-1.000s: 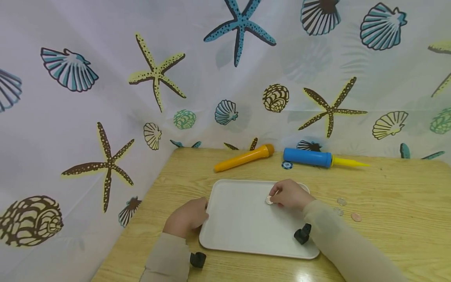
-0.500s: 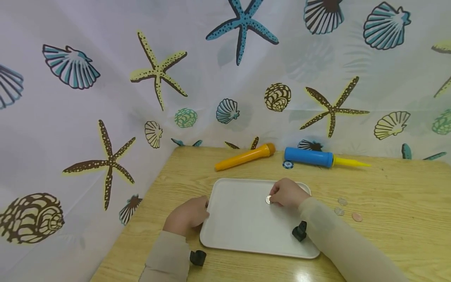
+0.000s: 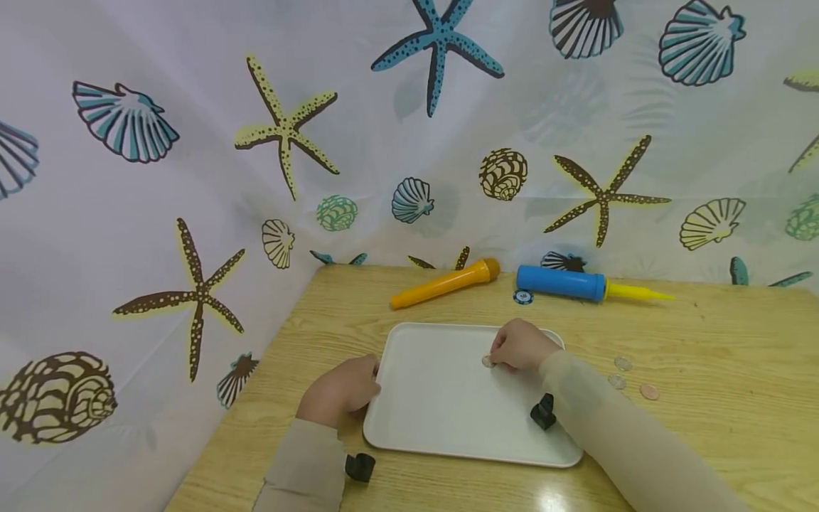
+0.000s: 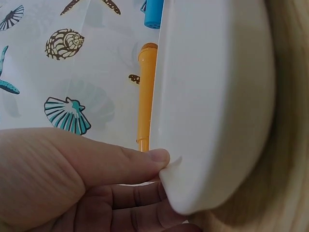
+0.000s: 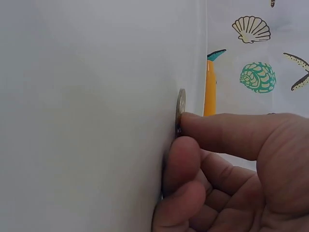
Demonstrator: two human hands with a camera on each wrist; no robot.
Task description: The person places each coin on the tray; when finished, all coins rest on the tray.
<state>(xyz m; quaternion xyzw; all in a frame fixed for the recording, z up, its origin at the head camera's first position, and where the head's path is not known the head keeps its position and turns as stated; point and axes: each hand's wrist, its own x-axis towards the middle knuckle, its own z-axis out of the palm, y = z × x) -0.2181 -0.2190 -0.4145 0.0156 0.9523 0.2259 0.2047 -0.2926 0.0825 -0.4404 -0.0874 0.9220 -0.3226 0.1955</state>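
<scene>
My left hand [image 3: 339, 390] holds the left edge of a white rectangular tray [image 3: 441, 409], with the thumb on top of the rim and the other fingers below it in the left wrist view. Over the right half of the tray, my right hand [image 3: 525, 345] pinches a silver coin [image 3: 488, 361] between thumb and fingertips. The right wrist view shows this coin [image 5: 181, 102] nearly edge-on, close against the tray surface, its lower part hidden by the fingers. To the right of the tray lie two silver coins [image 3: 623, 363] and a copper-coloured coin [image 3: 649, 392].
Behind the tray lie an orange toy microphone [image 3: 444, 284], a blue hand pump [image 3: 559, 282] with a yellow nozzle, and a dark poker chip [image 3: 522, 296]. A curtain [image 3: 358, 128] printed with shells and starfish borders the wooden table [image 3: 723, 341] at the back and left.
The coin in my right hand now looks flatter than before, and the fingertips have shifted slightly. My left hand keeps its hold on the tray edge.
</scene>
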